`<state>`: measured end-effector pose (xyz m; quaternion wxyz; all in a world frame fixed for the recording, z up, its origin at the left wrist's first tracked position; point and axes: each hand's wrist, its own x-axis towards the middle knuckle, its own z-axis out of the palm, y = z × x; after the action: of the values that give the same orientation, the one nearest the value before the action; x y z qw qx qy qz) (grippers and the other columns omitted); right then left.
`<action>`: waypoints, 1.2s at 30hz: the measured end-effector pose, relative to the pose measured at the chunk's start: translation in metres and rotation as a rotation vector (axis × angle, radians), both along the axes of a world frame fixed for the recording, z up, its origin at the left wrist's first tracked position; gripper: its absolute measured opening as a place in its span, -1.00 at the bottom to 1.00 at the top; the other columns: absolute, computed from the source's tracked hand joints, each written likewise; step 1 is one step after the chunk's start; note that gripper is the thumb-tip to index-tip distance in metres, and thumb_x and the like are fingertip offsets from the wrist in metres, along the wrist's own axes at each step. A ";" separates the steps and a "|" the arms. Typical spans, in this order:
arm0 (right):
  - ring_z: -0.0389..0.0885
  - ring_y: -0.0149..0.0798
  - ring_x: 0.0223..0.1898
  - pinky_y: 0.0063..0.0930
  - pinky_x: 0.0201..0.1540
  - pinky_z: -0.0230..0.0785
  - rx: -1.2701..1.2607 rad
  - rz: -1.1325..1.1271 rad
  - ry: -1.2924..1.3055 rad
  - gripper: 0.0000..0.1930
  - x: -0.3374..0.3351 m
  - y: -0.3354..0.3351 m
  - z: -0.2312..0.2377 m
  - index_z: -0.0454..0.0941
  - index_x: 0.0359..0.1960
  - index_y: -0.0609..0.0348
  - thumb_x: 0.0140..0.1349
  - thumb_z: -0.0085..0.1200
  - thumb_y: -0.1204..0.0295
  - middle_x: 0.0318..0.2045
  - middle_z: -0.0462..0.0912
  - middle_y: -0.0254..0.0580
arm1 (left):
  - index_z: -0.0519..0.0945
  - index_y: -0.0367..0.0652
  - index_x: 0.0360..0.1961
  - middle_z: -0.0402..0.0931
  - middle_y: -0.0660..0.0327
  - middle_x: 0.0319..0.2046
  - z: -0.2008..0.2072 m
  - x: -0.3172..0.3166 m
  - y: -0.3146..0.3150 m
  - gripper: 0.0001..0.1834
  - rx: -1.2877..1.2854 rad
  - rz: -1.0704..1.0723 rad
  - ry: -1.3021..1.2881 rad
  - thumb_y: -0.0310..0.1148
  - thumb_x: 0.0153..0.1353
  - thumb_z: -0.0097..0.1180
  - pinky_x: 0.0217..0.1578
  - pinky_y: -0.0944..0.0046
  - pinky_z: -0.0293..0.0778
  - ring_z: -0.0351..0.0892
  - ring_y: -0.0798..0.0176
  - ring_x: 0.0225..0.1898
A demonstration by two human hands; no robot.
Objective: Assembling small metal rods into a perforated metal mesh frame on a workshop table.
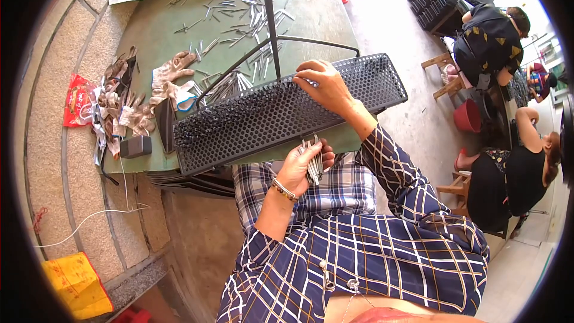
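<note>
A long black tray (263,131) full of round holes lies slantwise along the near edge of the green table (317,12). Dark upright tips crowd its far rows, thickest toward the left end. My left hand (298,164) is closed around a bundle of thin silvery metal rods (314,170), just in front of the tray's near rim. Over the tray's far side, my right hand (327,88) bends down with thumb and fingers drawn together at the row of dark tips. Whatever sits between those fingertips is too small to make out.
Loose metal rods (254,18) lie scattered behind the tray, around a thin black metal stand (272,24). Work gloves (170,78) and a dark grey box (136,146) are at the left. Two people sit working at the right, near a red bucket (467,115).
</note>
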<state>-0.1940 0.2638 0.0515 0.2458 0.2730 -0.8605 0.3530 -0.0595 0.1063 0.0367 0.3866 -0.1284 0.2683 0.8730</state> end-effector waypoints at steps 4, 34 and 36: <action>0.53 -0.14 -0.24 -0.31 -0.13 0.35 0.101 -0.004 0.048 -0.90 0.000 -0.003 0.005 0.58 -0.40 0.17 0.09 0.16 0.42 -0.31 0.57 -0.23 | 0.49 -0.27 -0.14 0.56 0.13 -0.30 0.001 -0.001 0.000 -0.81 -0.004 0.001 0.016 -0.40 0.29 -0.02 -0.22 0.25 0.59 0.61 0.23 -0.28; 0.53 -0.15 -0.26 -0.30 -0.12 0.29 0.165 -0.097 -0.008 -0.84 0.004 -0.004 0.003 0.61 -0.44 0.16 0.13 0.13 0.33 -0.34 0.59 -0.26 | 0.46 -0.27 -0.09 0.55 0.12 -0.30 0.001 0.001 -0.003 -0.79 0.008 0.031 0.028 -0.41 0.30 -0.04 -0.27 0.24 0.61 0.60 0.23 -0.29; 0.53 -0.13 -0.26 -0.29 -0.13 0.32 0.142 -0.155 0.019 -0.84 0.004 0.004 0.003 0.61 -0.44 0.17 0.12 0.14 0.33 -0.33 0.59 -0.25 | 0.44 -0.29 -0.08 0.53 0.11 -0.28 0.006 -0.001 0.000 -0.78 0.029 -0.001 0.037 -0.41 0.30 -0.03 -0.25 0.22 0.60 0.59 0.21 -0.27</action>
<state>-0.1897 0.2674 0.0544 0.2607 0.2260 -0.8994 0.2685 -0.0604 0.1067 0.0429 0.3838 -0.1065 0.2626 0.8788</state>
